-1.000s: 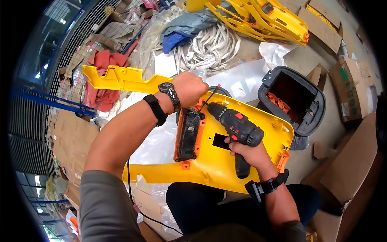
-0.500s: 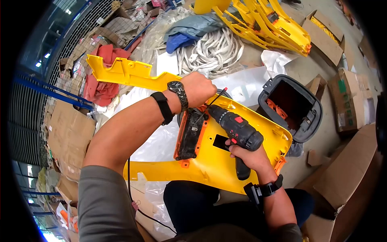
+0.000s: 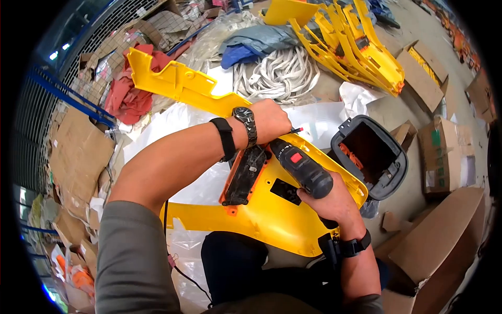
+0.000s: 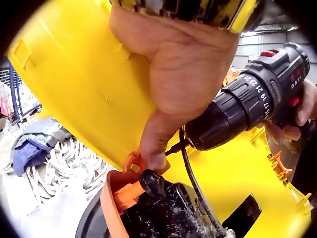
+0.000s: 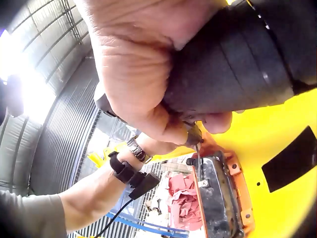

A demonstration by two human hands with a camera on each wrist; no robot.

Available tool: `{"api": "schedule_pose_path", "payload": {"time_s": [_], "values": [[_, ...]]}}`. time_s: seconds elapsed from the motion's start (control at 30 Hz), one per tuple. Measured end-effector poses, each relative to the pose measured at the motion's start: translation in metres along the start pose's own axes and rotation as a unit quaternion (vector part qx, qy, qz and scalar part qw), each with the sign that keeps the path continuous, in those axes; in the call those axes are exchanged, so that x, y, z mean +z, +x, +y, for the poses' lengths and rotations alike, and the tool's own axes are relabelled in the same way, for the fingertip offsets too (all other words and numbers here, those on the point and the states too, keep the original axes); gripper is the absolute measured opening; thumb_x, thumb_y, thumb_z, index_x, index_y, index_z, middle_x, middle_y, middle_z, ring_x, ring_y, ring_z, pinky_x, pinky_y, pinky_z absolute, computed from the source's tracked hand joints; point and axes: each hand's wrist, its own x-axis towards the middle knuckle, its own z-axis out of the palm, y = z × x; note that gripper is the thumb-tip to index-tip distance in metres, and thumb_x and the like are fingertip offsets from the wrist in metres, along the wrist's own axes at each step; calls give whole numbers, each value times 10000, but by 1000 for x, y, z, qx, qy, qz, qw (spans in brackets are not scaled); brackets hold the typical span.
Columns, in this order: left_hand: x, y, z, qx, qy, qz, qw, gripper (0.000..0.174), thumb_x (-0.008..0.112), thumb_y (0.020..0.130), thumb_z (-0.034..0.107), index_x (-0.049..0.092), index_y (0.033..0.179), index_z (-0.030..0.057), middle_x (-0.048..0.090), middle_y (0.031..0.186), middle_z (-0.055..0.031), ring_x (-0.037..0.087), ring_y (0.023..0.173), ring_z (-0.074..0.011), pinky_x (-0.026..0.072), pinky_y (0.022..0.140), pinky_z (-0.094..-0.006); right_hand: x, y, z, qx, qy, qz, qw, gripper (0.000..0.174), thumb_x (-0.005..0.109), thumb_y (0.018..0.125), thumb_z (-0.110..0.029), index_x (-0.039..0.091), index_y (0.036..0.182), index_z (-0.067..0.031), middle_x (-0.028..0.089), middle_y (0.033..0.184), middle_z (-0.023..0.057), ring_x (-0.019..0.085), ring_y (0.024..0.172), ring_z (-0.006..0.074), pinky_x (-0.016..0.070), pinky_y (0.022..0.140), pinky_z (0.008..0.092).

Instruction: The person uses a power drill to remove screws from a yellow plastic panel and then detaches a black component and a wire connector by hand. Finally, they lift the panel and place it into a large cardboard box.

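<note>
**Head, left-wrist and right-wrist views.** A seated person works on a yellow panel (image 3: 272,222) that rests across the lap, above a floor littered with plastic sheet and cardboard (image 3: 78,152). An orange-rimmed black unit (image 3: 241,178) lies on the panel's upper left part.

The right hand (image 3: 332,201) is clamped round the grip of a black drill (image 3: 303,168). The drill lies slanted over the panel, and its chuck points up and left at the top end of the unit. In the right-wrist view the bit stands just above the unit's orange rim.

The left hand (image 3: 269,120) sits curled at the panel's upper edge, just beside the chuck. In the left-wrist view one fingertip presses on an orange tab (image 4: 132,163). The other fingers are hidden, so what they clamp cannot be told. A thin black cable (image 4: 195,186) runs down past the chuck.

A black housing (image 3: 389,172) lies right of the panel. White rope (image 3: 277,73), yellow frames (image 3: 361,49) and red cloth (image 3: 123,91) lie beyond.
</note>
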Motion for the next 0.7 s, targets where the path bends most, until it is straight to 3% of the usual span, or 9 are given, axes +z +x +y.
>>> {"api": "schedule_pose_path", "payload": {"time_s": [0.3, 0.4, 0.5, 0.6, 0.7], "values": [[-13, 6, 3, -34, -43, -47, 997, 111, 718, 779, 149, 768, 848, 78, 755, 845, -151, 750, 833, -333, 596, 738, -429, -6, 7, -10, -58, -91, 8, 994, 314, 753, 752, -132, 681, 1029, -3, 722, 915, 227, 685, 882, 434, 549, 813, 438], [-21, 5, 7, -58, -64, -70, 994, 130, 702, 801, 107, 783, 898, 74, 764, 892, -145, 749, 876, -322, 590, 775, -420, -7, 9, -20, -42, -124, 5, 991, 303, 736, 752, -145, 685, 1018, -8, 723, 920, 233, 686, 889, 434, 549, 814, 447], [-26, 4, 8, -66, -76, -84, 991, 133, 694, 814, 103, 782, 907, 66, 765, 914, -155, 748, 893, -327, 588, 783, -423, -11, 14, -22, -49, -134, -10, 990, 362, 751, 744, -127, 663, 1071, 1, 725, 949, 230, 687, 886, 438, 559, 822, 424], [-25, 5, 8, -75, -79, -88, 990, 138, 685, 826, 99, 782, 916, 60, 764, 931, -167, 747, 907, -332, 587, 791, -422, -12, 16, -25, -38, -155, -12, 987, 319, 727, 753, -176, 687, 1027, -18, 721, 921, 244, 683, 898, 448, 552, 815, 476], [-15, 5, 6, -66, -83, -51, 993, 119, 719, 771, 133, 769, 851, 61, 749, 856, -172, 741, 853, -354, 588, 765, -437, -12, 18, -23, -38, -176, -20, 984, 333, 731, 752, -185, 688, 1040, -26, 721, 927, 248, 684, 905, 451, 554, 822, 487]]}}
